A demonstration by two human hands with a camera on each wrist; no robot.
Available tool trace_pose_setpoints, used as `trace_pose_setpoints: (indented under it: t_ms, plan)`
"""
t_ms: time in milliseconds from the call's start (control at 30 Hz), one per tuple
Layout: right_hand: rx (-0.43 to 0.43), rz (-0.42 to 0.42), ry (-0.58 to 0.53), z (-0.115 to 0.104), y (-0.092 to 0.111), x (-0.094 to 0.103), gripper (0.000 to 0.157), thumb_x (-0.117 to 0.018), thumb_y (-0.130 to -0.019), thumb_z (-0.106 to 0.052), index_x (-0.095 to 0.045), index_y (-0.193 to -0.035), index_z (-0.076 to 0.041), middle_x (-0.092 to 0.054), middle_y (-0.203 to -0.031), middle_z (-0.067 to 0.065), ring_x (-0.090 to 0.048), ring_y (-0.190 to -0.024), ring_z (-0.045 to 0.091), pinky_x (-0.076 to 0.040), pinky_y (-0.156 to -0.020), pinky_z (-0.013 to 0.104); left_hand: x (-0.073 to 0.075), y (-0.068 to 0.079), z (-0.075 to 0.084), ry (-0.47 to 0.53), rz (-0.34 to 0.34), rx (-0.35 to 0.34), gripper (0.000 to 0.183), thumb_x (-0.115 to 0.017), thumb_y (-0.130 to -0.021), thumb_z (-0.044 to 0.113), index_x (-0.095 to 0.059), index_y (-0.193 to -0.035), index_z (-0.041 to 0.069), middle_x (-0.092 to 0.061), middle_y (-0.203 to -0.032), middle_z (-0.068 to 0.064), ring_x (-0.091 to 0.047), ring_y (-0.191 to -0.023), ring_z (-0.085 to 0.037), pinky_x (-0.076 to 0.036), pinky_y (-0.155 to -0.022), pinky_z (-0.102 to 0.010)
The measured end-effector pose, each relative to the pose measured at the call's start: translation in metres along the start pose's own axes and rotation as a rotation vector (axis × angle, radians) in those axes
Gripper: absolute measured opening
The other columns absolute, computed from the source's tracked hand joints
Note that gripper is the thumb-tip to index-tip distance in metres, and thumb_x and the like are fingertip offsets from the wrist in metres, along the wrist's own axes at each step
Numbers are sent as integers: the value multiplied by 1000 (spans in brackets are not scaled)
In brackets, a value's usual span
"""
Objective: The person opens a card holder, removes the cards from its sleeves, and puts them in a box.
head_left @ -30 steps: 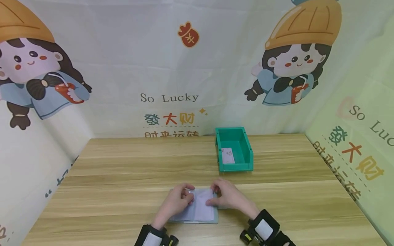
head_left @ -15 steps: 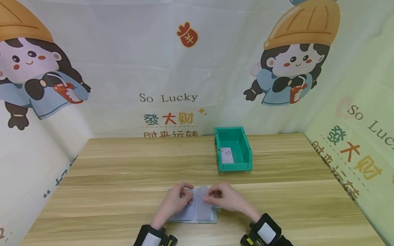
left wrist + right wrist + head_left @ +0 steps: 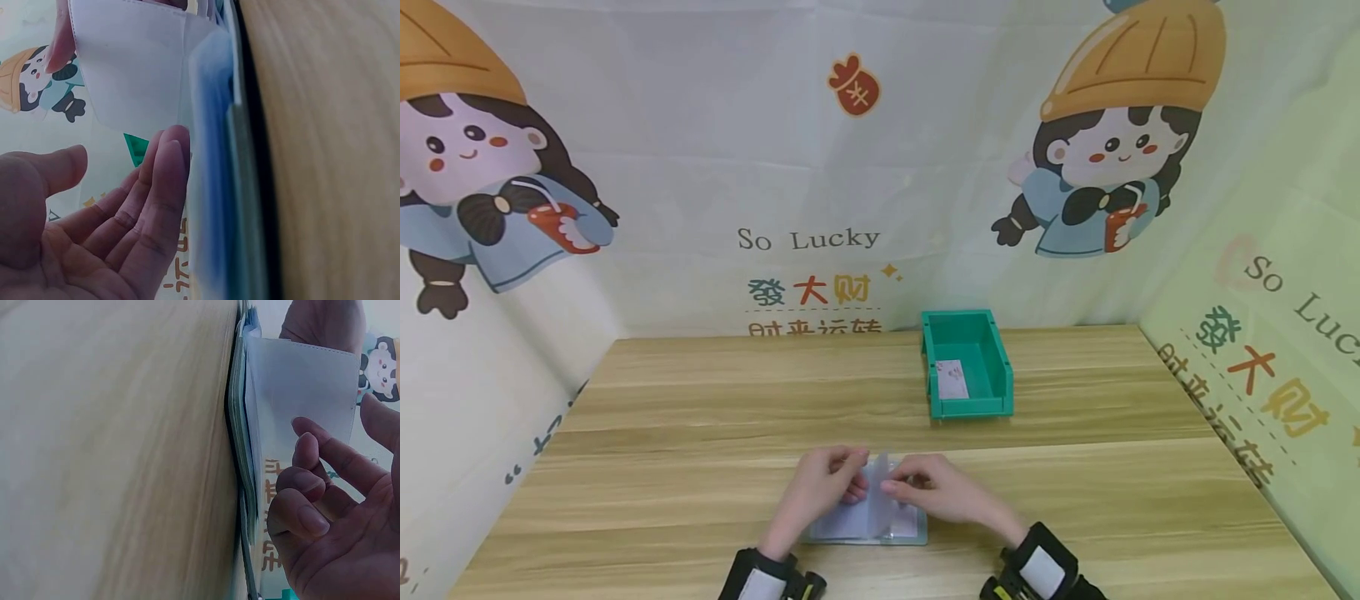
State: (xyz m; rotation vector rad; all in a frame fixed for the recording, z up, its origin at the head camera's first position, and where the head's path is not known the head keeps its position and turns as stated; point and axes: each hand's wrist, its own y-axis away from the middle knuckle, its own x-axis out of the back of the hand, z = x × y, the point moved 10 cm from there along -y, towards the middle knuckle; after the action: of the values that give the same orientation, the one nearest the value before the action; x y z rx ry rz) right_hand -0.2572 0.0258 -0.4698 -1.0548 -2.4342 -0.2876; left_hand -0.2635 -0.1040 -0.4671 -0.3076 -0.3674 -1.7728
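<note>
A small album [image 3: 842, 528] with clear sleeve pages lies spread on the table in the head view. One translucent page [image 3: 877, 508] stands nearly upright at its middle, and it fills much of the space between the hands in the right wrist view. My left hand [image 3: 822, 487] is over the album's left side; its fingertips [image 3: 172, 140] reach the pages, with the thumb apart. At the raised page, my right hand [image 3: 940, 487] has its index fingertip [image 3: 303, 425] against the sheet. Its other fingers are bent, and its thumb stays away from the sheet.
A green bin [image 3: 973, 408] stands farther back on the wooden table [image 3: 700, 417], right of the album. Inside it, a pale printed card [image 3: 952, 380] leans at the left. A printed cloth [image 3: 805, 167] hangs behind the table and along its sides.
The right-hand page has lifted from lying flat to nearly upright, swinging leftward. My right hand has moved left with it, while the left hand stays nearly in place.
</note>
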Motion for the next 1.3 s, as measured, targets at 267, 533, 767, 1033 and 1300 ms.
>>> trace_pose_setpoints:
  t_ms: [267, 533, 767, 1033, 1300]
  plan:
    - [-39, -59, 23, 1, -4, -9, 36, -49, -106, -35, -75, -107, -10, -63, -89, -3, -54, -77, 1, -45, -70, 19, 5, 1, -1, -1, -3, 39, 48, -55, -103, 36, -70, -108, -9, -73, -78, -14, -70, -67, -17, -58, -62, -28]
    - [-47, -92, 52, -3, -8, -15, 38, -42, -108, -34, -69, -100, -7, -47, -74, -6, -44, -68, 1, -37, -64, 18, 15, 3, 4, -203, 88, -29, 44, -59, -100, 38, -75, -107, -1, -76, -107, -20, -73, -96, -31, -57, -79, -40]
    - [-24, -67, 93, -1, -3, -9, 33, -55, -103, -32, -71, -120, -7, -64, -93, 0, -48, -75, -1, -41, -67, 18, 22, 5, 3, -265, 134, -44, 14, -72, -90, 16, -76, -88, 2, -75, -83, -9, -65, -74, -15, -51, -64, -27]
    - [-70, 39, 274, 11, 2, 16, 53, -76, -89, -23, -60, -135, -1, -54, -78, -7, -44, -67, 0, -36, -61, 18, 29, 4, -7, -356, 159, -1, 11, -77, -85, 13, -76, -89, 2, -71, -79, -6, -58, -70, -12, -47, -62, -26]
    - [-107, 25, 302, 12, 4, 20, 59, -84, -81, -24, -62, -130, -1, -49, -76, -4, -42, -68, 5, -32, -60, 19, 33, 5, -11, -340, 184, 68, 32, -79, -80, 5, -70, -110, -4, -57, -71, -3, -50, -63, -14, -39, -56, -25]
